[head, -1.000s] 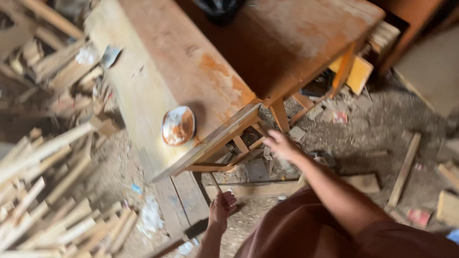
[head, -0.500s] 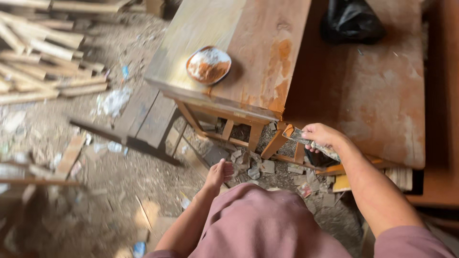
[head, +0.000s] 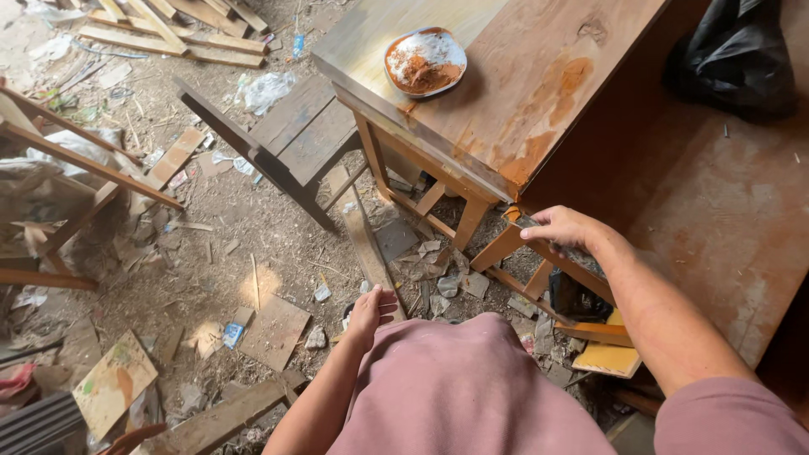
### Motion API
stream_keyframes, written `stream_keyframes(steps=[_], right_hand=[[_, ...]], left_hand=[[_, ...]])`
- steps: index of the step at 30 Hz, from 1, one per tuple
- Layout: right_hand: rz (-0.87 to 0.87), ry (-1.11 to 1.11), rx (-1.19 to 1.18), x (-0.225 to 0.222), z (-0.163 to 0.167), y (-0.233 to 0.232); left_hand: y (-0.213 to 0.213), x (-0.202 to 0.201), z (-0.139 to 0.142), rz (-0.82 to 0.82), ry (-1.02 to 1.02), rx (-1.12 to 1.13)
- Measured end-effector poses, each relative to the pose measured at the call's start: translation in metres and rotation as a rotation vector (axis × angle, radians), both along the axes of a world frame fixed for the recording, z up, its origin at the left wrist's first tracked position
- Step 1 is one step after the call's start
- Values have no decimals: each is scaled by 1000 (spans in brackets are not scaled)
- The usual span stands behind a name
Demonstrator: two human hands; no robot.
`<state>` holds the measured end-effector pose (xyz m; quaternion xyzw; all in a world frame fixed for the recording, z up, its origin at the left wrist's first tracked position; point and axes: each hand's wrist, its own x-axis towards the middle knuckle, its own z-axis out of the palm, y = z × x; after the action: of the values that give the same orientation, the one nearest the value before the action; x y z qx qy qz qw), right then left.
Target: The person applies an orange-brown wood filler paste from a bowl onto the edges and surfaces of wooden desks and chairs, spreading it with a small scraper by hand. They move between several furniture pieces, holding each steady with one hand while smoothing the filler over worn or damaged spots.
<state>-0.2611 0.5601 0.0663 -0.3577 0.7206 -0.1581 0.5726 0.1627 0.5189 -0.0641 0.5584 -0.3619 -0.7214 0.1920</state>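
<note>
Right hand point(head: 563, 229) is curling its fingers around the slanted wooden rail point(head: 514, 240) of a frame under the tabletop point(head: 539, 76), knuckles up, w/ what looks like a thin grey strip point(head: 581, 257) pressed under the fingers; can't tell what the strip is. The rail is sitting just below the tabletop's near corner, beside an orange-stained leg point(head: 470, 221). Left hand point(head: 371, 310) is hanging loose above the dirt floor point(head: 194, 270), fingers lightly spread & half bent, holding nothing, close to the pink-shirted torso point(head: 463, 388).

On the tabletop, near its far edge, a shallow dish point(head: 425, 61) w/ reddish-brown and white powder is sitting well apart from the right hand. A black plastic bag point(head: 733, 59) is lying on the reddish board point(head: 725, 211) to the right. A small wooden bench point(head: 291, 139) is standing left of the tabletop, its seat slats facing up. Floor around it is covered w/ wood offcuts, tile bits & scraps; a square plywood piece point(head: 274, 330) is lying just left of the left hand. Long slats point(head: 177, 42) are piled at top left.
</note>
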Motion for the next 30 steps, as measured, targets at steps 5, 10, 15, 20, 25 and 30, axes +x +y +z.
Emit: stream_keyframes(steps=[5,10,15,20,25,30], right_hand=[[-93,-179,-99,4,-20,-1],[-119,-167,-128,0,-27,3],[-51,62,-80,-7,-23,6],[192,453,-243,-21,-16,6],[346,674,-220,-28,-11,-4],[356,681,-230,-29,-4,-10]], left_hand=[[11,3,-5,7,-44,20],[19,5,-9,12,-37,27],[28,-1,-18,-1,-37,50],[38,-8,-23,15,-33,75],[41,-14,-23,9,-28,86],[42,-21,-24,20,-19,75]])
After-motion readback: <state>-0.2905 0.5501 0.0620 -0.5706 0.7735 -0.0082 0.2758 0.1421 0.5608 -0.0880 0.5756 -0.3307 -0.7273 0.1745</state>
